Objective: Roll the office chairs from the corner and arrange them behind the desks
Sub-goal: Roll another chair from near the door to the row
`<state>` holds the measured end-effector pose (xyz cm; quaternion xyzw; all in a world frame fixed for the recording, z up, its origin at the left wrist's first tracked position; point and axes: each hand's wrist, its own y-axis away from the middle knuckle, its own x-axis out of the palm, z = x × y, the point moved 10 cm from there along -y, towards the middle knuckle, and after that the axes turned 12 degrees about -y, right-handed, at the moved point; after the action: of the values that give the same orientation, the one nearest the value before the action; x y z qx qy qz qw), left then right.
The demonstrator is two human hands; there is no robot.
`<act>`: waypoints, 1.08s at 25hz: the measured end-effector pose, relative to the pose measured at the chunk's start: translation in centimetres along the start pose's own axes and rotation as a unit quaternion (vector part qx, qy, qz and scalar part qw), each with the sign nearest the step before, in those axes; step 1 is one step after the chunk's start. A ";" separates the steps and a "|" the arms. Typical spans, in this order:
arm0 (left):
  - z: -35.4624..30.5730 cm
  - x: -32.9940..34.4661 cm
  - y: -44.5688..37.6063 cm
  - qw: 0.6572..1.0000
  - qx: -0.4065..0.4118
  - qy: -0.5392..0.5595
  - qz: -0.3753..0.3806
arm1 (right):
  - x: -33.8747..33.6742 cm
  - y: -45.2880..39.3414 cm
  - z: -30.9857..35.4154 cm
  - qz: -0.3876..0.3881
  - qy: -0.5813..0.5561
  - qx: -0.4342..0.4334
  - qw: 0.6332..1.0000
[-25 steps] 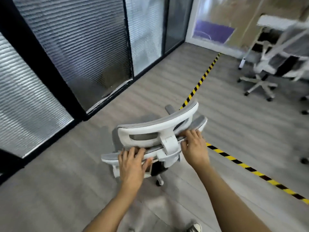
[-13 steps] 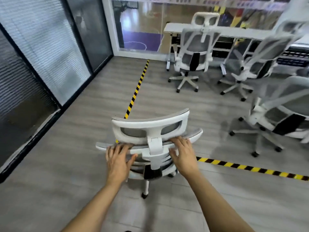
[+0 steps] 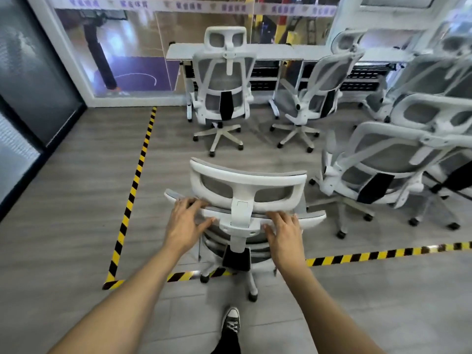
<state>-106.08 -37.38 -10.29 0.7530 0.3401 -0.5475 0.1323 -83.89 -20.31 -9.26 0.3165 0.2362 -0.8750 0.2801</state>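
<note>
While left hand and right hand grip chair, wheels straddle tape.

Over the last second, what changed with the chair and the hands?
The held chair was swung from facing the glass wall toward the desk, and its base now straddles the floor tape. The left hand and right hand stayed on its backrest top.
</note>
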 end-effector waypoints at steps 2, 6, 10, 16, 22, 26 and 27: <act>-1.7 1.5 -6.1 1.000 0.014 -0.003 0.015 | -0.8 -5.1 -1.5 -0.007 -0.001 0.027 1.000; -4.8 4.4 -15.5 0.997 0.038 -0.048 0.041 | -2.3 -13.6 -4.6 0.001 -0.021 0.059 0.998; -6.9 6.7 -19.8 0.988 0.049 -0.102 0.100 | -3.3 -18.1 -6.2 0.003 -0.032 0.052 0.998; -8.6 7.4 -22.6 0.978 0.029 -0.137 0.153 | -3.7 -20.9 -8.1 0.021 -0.009 0.072 0.997; -9.5 3.1 -23.6 0.986 0.018 -0.119 0.115 | -6.3 -23.3 -2.3 -0.050 0.003 -0.009 0.999; -9.9 -2.6 -24.1 0.996 0.012 -0.087 0.026 | -6.2 -24.1 5.7 -0.079 -0.042 -0.123 0.988; -9.7 -4.1 -24.4 0.997 0.012 -0.079 0.009 | -5.8 -24.4 7.5 -0.076 -0.046 -0.146 0.985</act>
<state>-115.65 -15.47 1.26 0.7116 0.3152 -0.6086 0.1545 -98.93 -4.94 5.61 0.2131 0.3719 -0.8632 0.2668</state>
